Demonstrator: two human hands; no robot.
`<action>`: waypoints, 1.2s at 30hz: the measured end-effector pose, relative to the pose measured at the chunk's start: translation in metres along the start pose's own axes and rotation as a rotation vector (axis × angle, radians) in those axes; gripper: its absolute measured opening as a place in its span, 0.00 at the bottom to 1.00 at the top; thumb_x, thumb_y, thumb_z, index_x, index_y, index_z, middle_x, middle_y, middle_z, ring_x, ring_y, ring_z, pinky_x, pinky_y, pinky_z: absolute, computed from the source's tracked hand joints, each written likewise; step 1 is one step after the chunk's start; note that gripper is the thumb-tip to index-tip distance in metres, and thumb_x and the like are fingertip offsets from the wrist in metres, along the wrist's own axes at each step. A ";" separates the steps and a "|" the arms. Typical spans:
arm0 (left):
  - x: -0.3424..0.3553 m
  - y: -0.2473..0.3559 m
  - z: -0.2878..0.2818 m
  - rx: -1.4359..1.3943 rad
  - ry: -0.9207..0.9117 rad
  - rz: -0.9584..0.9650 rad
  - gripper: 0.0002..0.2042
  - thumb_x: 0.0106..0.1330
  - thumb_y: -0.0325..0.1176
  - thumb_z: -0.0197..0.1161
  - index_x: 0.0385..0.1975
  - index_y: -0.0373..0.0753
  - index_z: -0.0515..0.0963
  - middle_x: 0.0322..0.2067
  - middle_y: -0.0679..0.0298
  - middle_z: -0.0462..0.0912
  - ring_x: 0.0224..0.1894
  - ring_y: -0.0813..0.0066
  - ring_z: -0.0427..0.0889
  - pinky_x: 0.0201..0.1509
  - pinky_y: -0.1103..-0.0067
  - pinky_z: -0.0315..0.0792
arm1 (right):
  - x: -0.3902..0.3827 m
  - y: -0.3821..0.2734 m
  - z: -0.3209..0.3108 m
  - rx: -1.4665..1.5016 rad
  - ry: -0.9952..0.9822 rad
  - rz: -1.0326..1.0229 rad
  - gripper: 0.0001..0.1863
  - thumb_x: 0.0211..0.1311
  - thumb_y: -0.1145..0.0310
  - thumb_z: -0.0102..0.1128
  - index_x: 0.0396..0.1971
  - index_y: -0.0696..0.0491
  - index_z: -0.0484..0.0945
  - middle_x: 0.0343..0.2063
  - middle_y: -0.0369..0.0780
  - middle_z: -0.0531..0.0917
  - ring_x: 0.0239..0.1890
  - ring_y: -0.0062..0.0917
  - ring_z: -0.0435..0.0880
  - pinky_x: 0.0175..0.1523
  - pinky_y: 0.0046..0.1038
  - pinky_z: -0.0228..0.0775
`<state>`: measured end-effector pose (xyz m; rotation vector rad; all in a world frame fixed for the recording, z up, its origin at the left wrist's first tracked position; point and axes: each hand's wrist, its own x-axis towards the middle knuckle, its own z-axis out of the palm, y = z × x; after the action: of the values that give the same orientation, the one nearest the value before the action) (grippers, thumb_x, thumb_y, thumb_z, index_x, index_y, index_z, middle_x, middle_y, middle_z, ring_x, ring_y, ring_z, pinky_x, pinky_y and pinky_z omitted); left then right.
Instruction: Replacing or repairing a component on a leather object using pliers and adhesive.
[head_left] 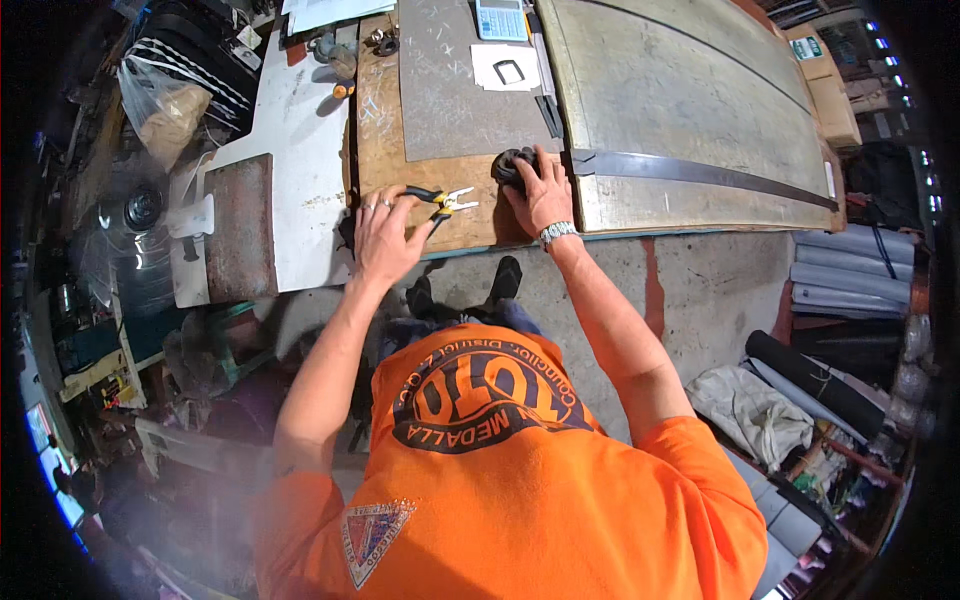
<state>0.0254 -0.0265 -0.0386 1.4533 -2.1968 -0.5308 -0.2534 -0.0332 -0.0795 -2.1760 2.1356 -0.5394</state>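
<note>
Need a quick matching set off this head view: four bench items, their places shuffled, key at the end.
1. Pliers
2. Black bundle
3. Calculator
4. Long dark strip

A. Lying across the pale board
B. In the left hand
C. At the picture's top edge
D. Against the right hand

Pairs: 1-B, 2-D, 3-C, 4-A

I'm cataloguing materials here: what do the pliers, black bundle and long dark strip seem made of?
Pliers: probably steel, by the silvery jaws; black-and-yellow grips look like plastic or rubber. Black bundle: perhaps cloth or leather, by its crumpled folds. Long dark strip: smooth, faintly shiny; plastic, leather or metal, unclear.
</note>
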 end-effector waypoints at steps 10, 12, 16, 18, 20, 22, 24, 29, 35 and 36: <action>-0.016 0.001 0.025 0.024 0.092 -0.068 0.12 0.60 0.37 0.70 0.35 0.36 0.83 0.71 0.56 0.59 0.73 0.51 0.54 0.72 0.59 0.56 | 0.001 -0.041 -0.031 0.439 -0.135 -0.269 0.15 0.57 0.69 0.67 0.46 0.51 0.81 0.41 0.44 0.83 0.45 0.44 0.78 0.51 0.41 0.72; -0.018 0.002 0.025 -0.013 0.094 -0.074 0.10 0.60 0.36 0.70 0.35 0.37 0.83 0.71 0.57 0.60 0.73 0.52 0.53 0.72 0.60 0.55 | 0.005 -0.055 -0.017 0.415 -0.126 -0.272 0.14 0.57 0.68 0.66 0.45 0.49 0.82 0.41 0.42 0.83 0.46 0.42 0.77 0.52 0.41 0.72; -0.020 0.001 0.025 -0.073 0.092 -0.084 0.10 0.60 0.35 0.71 0.36 0.37 0.83 0.71 0.56 0.60 0.75 0.52 0.51 0.74 0.60 0.53 | 0.001 -0.064 0.000 0.243 -0.124 -0.428 0.13 0.55 0.66 0.66 0.42 0.45 0.84 0.44 0.36 0.82 0.49 0.36 0.77 0.52 0.40 0.72; -0.024 -0.004 0.029 -0.083 0.114 -0.117 0.09 0.60 0.35 0.71 0.35 0.38 0.83 0.71 0.58 0.60 0.75 0.53 0.51 0.74 0.61 0.53 | 0.005 -0.052 -0.009 0.168 -0.206 -0.473 0.14 0.54 0.67 0.66 0.42 0.44 0.84 0.45 0.35 0.81 0.51 0.33 0.76 0.52 0.39 0.72; -0.026 -0.006 0.032 -0.112 0.116 -0.114 0.10 0.60 0.36 0.71 0.34 0.37 0.83 0.71 0.59 0.60 0.75 0.53 0.51 0.75 0.61 0.53 | 0.009 -0.041 -0.020 0.115 -0.335 -0.390 0.14 0.54 0.68 0.65 0.42 0.44 0.84 0.44 0.35 0.81 0.51 0.35 0.76 0.53 0.39 0.72; -0.023 -0.003 0.031 -0.120 0.138 -0.112 0.10 0.60 0.37 0.71 0.33 0.37 0.83 0.72 0.60 0.60 0.75 0.54 0.51 0.75 0.61 0.53 | 0.014 -0.046 -0.026 0.130 -0.276 -0.370 0.14 0.53 0.69 0.64 0.42 0.45 0.84 0.44 0.36 0.81 0.51 0.36 0.76 0.53 0.39 0.73; -0.022 -0.001 0.030 -0.087 0.145 -0.096 0.09 0.58 0.37 0.72 0.32 0.39 0.83 0.71 0.60 0.61 0.75 0.55 0.51 0.74 0.61 0.55 | 0.021 -0.061 -0.022 0.260 -0.138 -0.443 0.15 0.52 0.71 0.66 0.42 0.48 0.84 0.45 0.39 0.82 0.47 0.40 0.78 0.54 0.39 0.73; -0.026 -0.004 0.031 -0.082 0.140 -0.145 0.09 0.58 0.37 0.71 0.32 0.40 0.83 0.71 0.61 0.61 0.75 0.56 0.51 0.73 0.60 0.55 | 0.013 -0.059 -0.009 0.163 -0.219 -0.541 0.14 0.52 0.70 0.64 0.41 0.46 0.84 0.47 0.37 0.81 0.51 0.37 0.77 0.54 0.38 0.73; -0.022 0.000 0.033 -0.055 0.134 -0.133 0.09 0.58 0.37 0.71 0.32 0.41 0.83 0.71 0.62 0.61 0.75 0.58 0.51 0.72 0.59 0.56 | 0.013 -0.056 -0.020 0.263 -0.183 -0.344 0.13 0.53 0.69 0.65 0.41 0.47 0.85 0.43 0.39 0.82 0.49 0.40 0.78 0.54 0.38 0.73; -0.022 0.000 0.032 -0.043 0.125 -0.143 0.09 0.58 0.38 0.71 0.32 0.41 0.83 0.71 0.62 0.60 0.75 0.58 0.51 0.72 0.60 0.56 | 0.008 -0.065 -0.011 0.280 -0.152 -0.388 0.14 0.52 0.70 0.65 0.41 0.47 0.84 0.42 0.39 0.82 0.49 0.40 0.78 0.53 0.38 0.74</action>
<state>0.0157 -0.0037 -0.0682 1.5844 -1.9844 -0.5165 -0.1940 -0.0355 -0.0496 -2.3801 1.4671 -0.6243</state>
